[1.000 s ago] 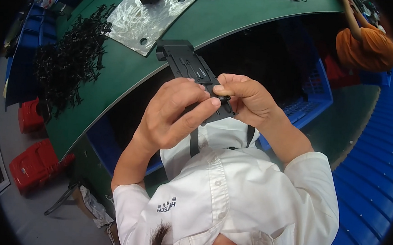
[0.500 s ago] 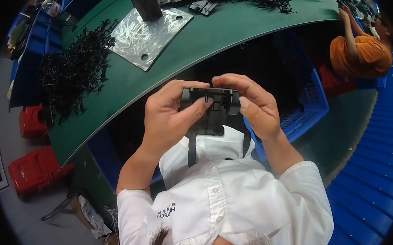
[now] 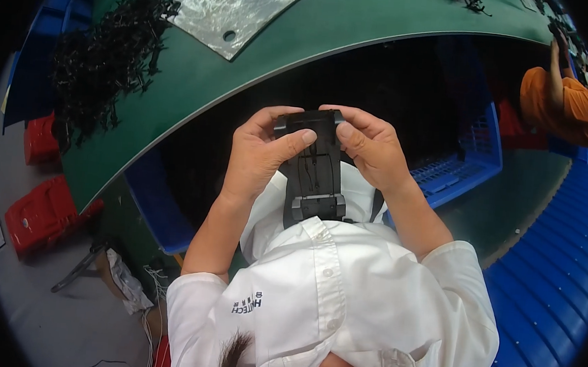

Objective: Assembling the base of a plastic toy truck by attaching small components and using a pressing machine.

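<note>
Between my two hands, over my lap, is a long black plastic part (image 3: 314, 164) with raised corner blocks and thin slots along its face. My left hand (image 3: 262, 147) grips its upper left end, thumb pressed on the face and fingers behind the edge. At the upper right corner, my right hand (image 3: 374, 151) holds the same part with thumb in front and fingers over the top. The lower end of the part hangs free near my shirt front.
The green table (image 3: 261, 72) curves ahead, bearing a heap of small black parts (image 3: 108, 61) and a film-wrapped metal plate (image 3: 234, 9). Blue crates (image 3: 466, 161) stand below it. Red stools (image 3: 39, 213) are at left. A person in orange (image 3: 562, 107) works at far right.
The black part has tilted so that its long face now shows, its lower end nearer me. Both hands still hold it. The table appears higher in the view.
</note>
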A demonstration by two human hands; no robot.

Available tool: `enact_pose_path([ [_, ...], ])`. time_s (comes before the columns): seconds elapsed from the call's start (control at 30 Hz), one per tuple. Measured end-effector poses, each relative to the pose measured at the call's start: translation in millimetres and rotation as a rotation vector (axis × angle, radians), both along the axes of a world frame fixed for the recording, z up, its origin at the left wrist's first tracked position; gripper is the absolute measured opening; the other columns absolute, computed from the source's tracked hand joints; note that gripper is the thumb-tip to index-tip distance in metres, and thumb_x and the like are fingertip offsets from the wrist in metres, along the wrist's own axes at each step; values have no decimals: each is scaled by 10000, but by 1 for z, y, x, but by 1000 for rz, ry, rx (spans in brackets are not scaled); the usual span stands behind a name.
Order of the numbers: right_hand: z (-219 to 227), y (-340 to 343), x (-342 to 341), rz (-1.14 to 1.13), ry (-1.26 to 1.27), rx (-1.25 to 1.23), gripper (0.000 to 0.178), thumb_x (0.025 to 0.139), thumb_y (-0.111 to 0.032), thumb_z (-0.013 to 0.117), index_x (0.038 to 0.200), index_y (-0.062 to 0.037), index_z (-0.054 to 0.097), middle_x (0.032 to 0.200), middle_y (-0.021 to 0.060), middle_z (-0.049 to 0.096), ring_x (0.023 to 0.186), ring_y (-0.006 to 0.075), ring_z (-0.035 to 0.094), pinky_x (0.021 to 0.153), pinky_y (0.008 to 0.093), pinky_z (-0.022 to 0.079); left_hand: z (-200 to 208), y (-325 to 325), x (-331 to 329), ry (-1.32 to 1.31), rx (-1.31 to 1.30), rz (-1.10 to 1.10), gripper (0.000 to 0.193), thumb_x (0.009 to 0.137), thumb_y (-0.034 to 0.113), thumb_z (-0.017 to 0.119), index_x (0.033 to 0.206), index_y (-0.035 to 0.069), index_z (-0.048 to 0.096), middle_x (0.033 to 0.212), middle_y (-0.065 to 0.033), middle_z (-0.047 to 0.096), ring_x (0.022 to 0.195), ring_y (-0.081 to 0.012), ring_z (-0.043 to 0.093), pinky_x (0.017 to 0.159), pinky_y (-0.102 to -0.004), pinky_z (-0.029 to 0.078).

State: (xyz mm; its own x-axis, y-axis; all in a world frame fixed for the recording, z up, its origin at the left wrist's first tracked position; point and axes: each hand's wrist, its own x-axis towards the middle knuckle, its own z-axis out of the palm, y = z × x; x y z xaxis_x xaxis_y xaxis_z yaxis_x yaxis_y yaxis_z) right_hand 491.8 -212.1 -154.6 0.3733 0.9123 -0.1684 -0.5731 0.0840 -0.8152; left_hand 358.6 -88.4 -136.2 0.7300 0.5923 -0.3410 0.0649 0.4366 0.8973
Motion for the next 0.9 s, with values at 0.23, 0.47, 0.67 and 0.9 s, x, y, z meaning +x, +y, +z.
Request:
enact_pose_path([
  [0.23,-18,8,9,72,80,-32,321,900,-181,529,1162,5,529,973,85,618,831,134,609,728,260,514,-24,7,-11,-137,-60,-8,418,699,78,749,1074,-13,585,945,-83,631,856,-144,595,778,-262,484],
  [0.47,-25,14,16,85,85,-60,311,896,-188,535,1146,-2,542,973,80,618,836,138,610,736,264,516,-38,12,-10,-116,-119,-1,417,701,107,753,1066,-15,594,941,-79,637,842,-140,600,783,-261,483],
  [0.67,-27,15,19,122,63,-71,316,891,-203,543,1134,0,552,971,75,620,849,135,608,754,269,512,-45,14,-11,-119,-125,-8,410,690,105,761,1047,-16,599,935,-74,639,842,-138,601,793,-269,481],
  [0.9,-35,15,20,143,-28,-65,329,901,-221,529,1136,8,548,956,66,625,841,119,602,745,250,499,-44,14,-11,-106,-131,-14,414,688,98,763,1047,-17,592,933,-72,637,853,-139,599,806,-271,478],
])
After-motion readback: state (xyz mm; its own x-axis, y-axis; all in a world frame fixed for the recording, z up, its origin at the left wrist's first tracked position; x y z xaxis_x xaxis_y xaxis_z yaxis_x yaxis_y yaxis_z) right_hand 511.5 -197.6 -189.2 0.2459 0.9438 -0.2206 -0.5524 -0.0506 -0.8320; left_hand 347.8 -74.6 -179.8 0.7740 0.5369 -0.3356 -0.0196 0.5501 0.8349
